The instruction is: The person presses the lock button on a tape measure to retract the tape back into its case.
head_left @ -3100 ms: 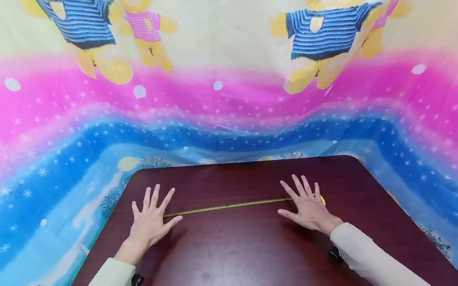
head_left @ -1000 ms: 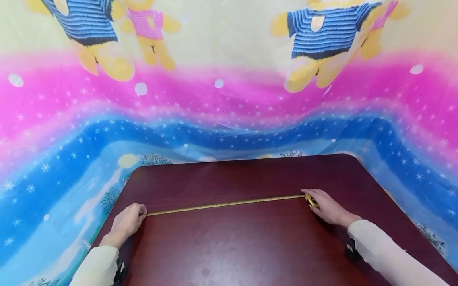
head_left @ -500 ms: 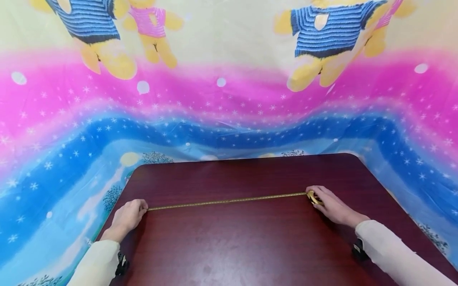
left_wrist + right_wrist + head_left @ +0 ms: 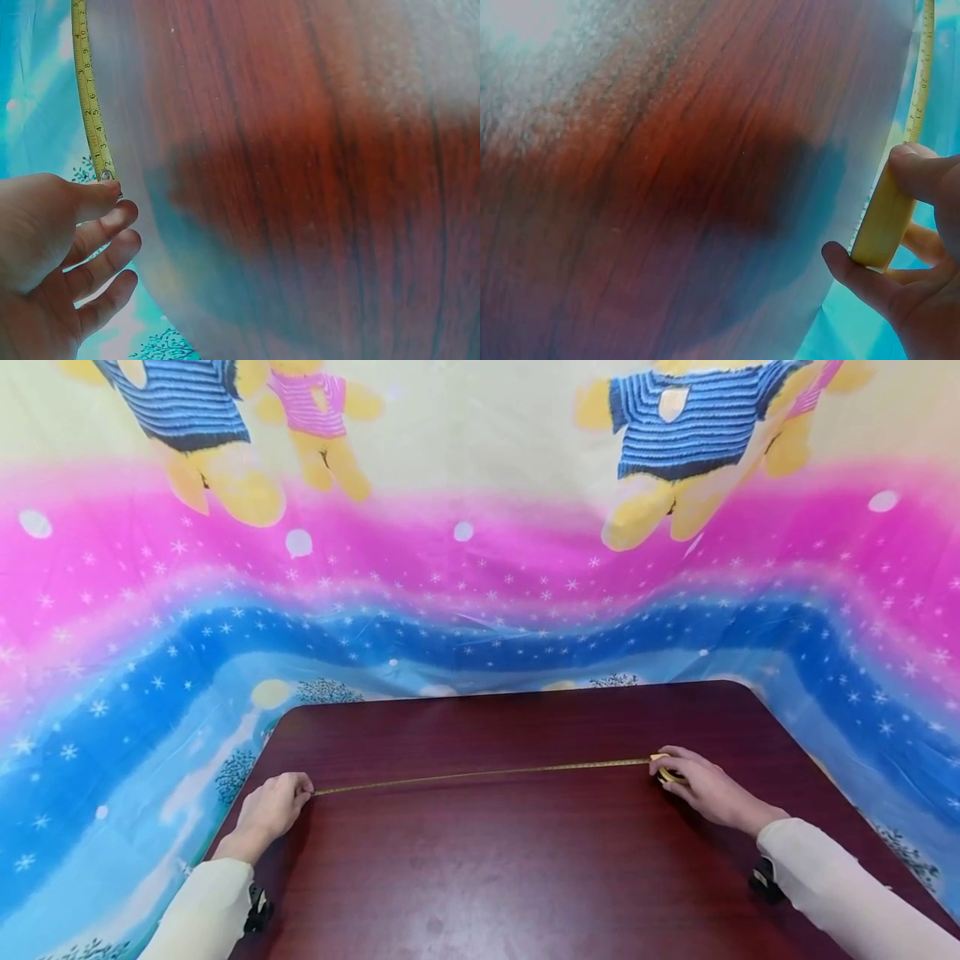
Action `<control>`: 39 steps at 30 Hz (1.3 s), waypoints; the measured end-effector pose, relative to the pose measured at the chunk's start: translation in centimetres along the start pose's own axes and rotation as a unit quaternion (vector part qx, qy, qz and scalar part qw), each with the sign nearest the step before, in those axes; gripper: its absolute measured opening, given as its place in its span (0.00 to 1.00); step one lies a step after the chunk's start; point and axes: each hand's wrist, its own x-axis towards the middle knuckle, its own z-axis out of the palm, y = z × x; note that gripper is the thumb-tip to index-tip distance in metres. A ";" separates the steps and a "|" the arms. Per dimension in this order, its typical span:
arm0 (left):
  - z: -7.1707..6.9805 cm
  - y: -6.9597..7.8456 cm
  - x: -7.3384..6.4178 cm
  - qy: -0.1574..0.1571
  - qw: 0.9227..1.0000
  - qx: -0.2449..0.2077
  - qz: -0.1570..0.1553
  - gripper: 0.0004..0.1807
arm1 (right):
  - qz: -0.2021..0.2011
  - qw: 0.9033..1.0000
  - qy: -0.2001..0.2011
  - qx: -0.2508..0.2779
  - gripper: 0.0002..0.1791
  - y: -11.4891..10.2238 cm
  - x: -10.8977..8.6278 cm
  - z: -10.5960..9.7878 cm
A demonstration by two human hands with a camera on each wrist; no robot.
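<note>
A yellow tape measure runs drawn out between my two hands, its blade (image 4: 480, 772) stretched across the dark red table. My left hand (image 4: 268, 810) pinches the blade's end between thumb and index finger; in the left wrist view the metal end hook (image 4: 106, 176) shows at the thumb tip, and the other fingers are loosely bent below. At the other end, my right hand (image 4: 712, 787) grips the yellow case (image 4: 883, 221), with the thumb at the mouth where the blade comes out. Part of the case is hidden behind the fingers in the head view.
The wooden table (image 4: 480, 860) has rounded far corners and a glossy top. Behind and around it hangs a printed cloth (image 4: 465, 568) with bears and snowflakes. A dark device (image 4: 258, 910) sits under the left wrist, another (image 4: 767, 883) under the right.
Both hands were spread flat over the tape at first. Then they took hold of its end and case, and both have shifted slightly away from me, the right also rightward.
</note>
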 end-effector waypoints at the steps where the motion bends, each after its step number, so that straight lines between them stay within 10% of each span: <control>1: -0.1 0.0 0.0 0.001 1.000 0.000 0.001 0.05 | -0.001 1.000 0.001 0.000 0.11 0.0 0.0 -0.1; 39: -1.1 0.8 0.0 -0.002 1.000 -0.009 0.003 0.04 | -0.028 0.998 0.038 -0.029 0.10 0.2 -0.4 -0.7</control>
